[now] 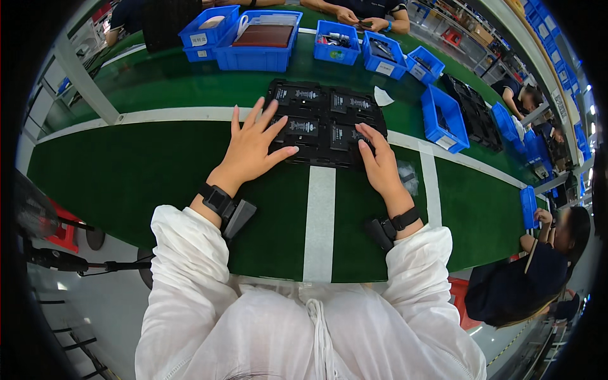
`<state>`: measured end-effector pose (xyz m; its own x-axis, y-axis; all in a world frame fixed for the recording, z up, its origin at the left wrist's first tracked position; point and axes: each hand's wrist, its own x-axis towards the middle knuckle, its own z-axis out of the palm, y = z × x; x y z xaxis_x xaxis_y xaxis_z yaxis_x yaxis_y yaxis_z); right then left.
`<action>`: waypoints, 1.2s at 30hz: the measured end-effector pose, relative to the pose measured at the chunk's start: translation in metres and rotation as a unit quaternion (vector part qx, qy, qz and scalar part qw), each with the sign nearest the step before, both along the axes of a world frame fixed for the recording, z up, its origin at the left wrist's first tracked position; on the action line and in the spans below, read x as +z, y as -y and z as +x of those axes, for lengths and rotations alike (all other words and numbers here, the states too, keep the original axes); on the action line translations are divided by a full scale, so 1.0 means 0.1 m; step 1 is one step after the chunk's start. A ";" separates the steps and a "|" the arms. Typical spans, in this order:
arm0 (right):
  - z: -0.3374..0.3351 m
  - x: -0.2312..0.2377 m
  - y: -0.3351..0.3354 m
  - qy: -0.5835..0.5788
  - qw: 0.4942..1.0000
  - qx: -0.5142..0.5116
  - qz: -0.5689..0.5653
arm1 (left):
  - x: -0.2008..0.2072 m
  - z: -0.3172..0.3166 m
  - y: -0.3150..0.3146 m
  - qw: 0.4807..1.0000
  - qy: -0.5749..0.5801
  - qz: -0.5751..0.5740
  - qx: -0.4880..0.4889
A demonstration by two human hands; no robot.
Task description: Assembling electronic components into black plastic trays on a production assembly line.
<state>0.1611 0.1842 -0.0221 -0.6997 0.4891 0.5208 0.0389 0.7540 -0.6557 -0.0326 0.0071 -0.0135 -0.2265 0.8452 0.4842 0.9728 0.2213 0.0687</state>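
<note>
A black tray (324, 121) lies on the green table, with several flat black rectangular pieces with white print set in its slots. My left hand (250, 149) is spread over the tray's left side, fingers apart, its tips by the near-left black piece (302, 127). On the right side, my right hand (378, 161) rests with its fingertips at the near-right black piece (342, 135); its fingers are stretched out and partly cover that piece. The far-left piece (292, 95) and the far-right piece (352, 102) lie uncovered. I see nothing held in either hand.
Blue bins (256, 57) line the far side, one with a brown flat stack. Another blue bin (444, 120) stands right of the tray, beside black trays (472, 114). A clear plastic bag (407, 177) lies by my right wrist. Co-workers sit across and at the right.
</note>
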 end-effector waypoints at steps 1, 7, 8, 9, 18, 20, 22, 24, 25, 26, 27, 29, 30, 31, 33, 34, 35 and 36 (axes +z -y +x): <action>-0.01 0.00 -0.01 0.000 1.000 0.004 -0.008 | 0.00 0.02 -0.01 1.000 -0.001 0.000 0.000; -0.02 0.01 -0.01 0.003 1.000 0.009 -0.007 | -0.08 0.14 -0.11 0.999 0.019 -0.022 -0.017; -0.01 0.02 -0.02 0.008 1.000 0.009 -0.002 | -0.07 0.15 -0.11 0.998 0.041 -0.034 -0.016; -0.01 0.01 -0.02 0.009 1.000 0.008 -0.002 | -0.07 0.15 -0.11 0.997 0.063 -0.046 -0.015; -0.02 0.00 0.00 0.013 1.000 0.002 0.001 | -0.04 0.14 -0.09 0.995 0.076 -0.066 -0.011; 0.00 0.02 0.00 -0.008 1.000 -0.010 -0.010 | -0.06 0.10 -0.09 0.992 0.118 -0.043 -0.018; 0.02 0.03 -0.02 -0.026 0.999 -0.032 -0.009 | -0.09 0.06 -0.09 0.987 0.160 -0.020 -0.026; 0.04 0.01 -0.07 -0.043 0.998 -0.054 -0.009 | -0.11 0.00 -0.08 0.983 0.170 0.074 0.012; 0.06 0.00 -0.10 -0.057 0.996 -0.074 -0.011 | -0.10 -0.03 -0.09 0.979 0.189 0.073 0.020; 0.08 -0.01 -0.13 -0.070 0.993 -0.095 -0.014 | -0.12 -0.07 -0.10 0.979 0.190 0.074 0.019; 0.11 -0.02 -0.16 -0.053 0.992 -0.112 -0.006 | -0.17 -0.10 -0.13 0.965 0.240 0.096 0.039; 0.10 0.00 -0.18 -0.041 0.991 -0.124 0.008 | -0.26 -0.21 -0.12 0.940 0.307 0.132 0.068; 0.09 0.01 -0.18 -0.029 0.990 -0.137 0.020 | -0.30 -0.26 -0.11 0.940 0.306 0.134 0.070; 0.10 -0.01 -0.21 -0.029 0.990 -0.138 0.021 | -0.33 -0.28 -0.13 0.942 0.301 0.120 0.082; 0.12 -0.09 -0.25 0.023 0.983 -0.165 0.074 | -0.36 -0.30 -0.15 0.945 0.295 0.108 0.094; 0.13 -0.13 -0.26 0.023 0.983 -0.166 0.075 | -0.33 -0.26 -0.15 0.953 0.276 0.057 0.114; 0.13 -0.17 -0.27 0.050 0.983 -0.169 0.056 | -0.32 -0.24 -0.14 0.958 0.256 0.005 0.133; 0.14 -0.20 -0.29 0.078 0.982 -0.171 0.038 | -0.32 -0.23 -0.15 0.958 0.255 0.006 0.132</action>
<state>0.1753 0.2131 -0.0420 -0.5758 0.6725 0.4650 0.3927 0.7263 -0.5641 -0.0556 0.0220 -0.0451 -0.6413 0.7208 0.2632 0.7220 0.4507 0.5250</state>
